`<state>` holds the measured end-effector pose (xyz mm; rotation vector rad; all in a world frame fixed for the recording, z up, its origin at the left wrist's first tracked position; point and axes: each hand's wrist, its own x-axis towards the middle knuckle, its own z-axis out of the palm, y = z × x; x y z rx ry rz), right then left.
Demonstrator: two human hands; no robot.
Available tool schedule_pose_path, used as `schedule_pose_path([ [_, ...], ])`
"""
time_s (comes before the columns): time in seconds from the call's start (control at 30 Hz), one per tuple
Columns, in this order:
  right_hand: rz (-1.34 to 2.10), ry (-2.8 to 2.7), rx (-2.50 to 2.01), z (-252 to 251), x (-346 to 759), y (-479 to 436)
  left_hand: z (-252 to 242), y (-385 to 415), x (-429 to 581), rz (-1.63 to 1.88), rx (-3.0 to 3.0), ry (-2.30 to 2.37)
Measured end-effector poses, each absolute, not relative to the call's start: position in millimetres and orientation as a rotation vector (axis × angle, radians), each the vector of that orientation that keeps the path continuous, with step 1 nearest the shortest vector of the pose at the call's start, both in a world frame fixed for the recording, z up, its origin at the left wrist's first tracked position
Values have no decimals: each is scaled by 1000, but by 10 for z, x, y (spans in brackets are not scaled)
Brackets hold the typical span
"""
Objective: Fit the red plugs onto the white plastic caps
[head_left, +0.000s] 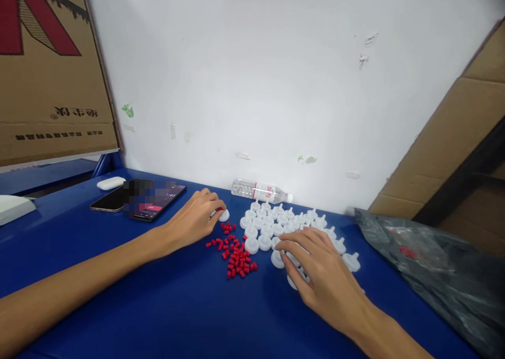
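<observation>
My left hand (199, 214) is closed in a pinch left of the pile. At its fingertips show a bit of red and a white funnel-shaped piece (224, 216) with a round base; the red bit looks like one of the small caps. Over the near right part of the white funnel-shaped pieces (265, 242) reaches my right hand (315, 267). Its thumb and index finger come together at the stem of one white piece (278, 260), and the palm hides others. Small red caps (239, 259) lie loose between my hands.
A clear plastic bottle (262, 191) lies along the wall behind the pieces. Two phones (160, 201) and a white case (111, 183) are at the left of the blue table (158, 306). Dark plastic sheeting (442, 275) covers the right side, beside cardboard (437, 138).
</observation>
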<state>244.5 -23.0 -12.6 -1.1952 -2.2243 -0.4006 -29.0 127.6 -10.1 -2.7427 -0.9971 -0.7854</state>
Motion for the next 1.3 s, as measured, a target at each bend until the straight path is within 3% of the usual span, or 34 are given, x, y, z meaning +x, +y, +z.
schedule_pose_path([
  [0.9,-313,-2378,-1342,-220,2463,-214,-94,1240,-320,-489,-2809,-861],
  [1.3,-470,-2290,-1015,-145,2441,-252,29,1025,-192,-891,-2800,-612],
])
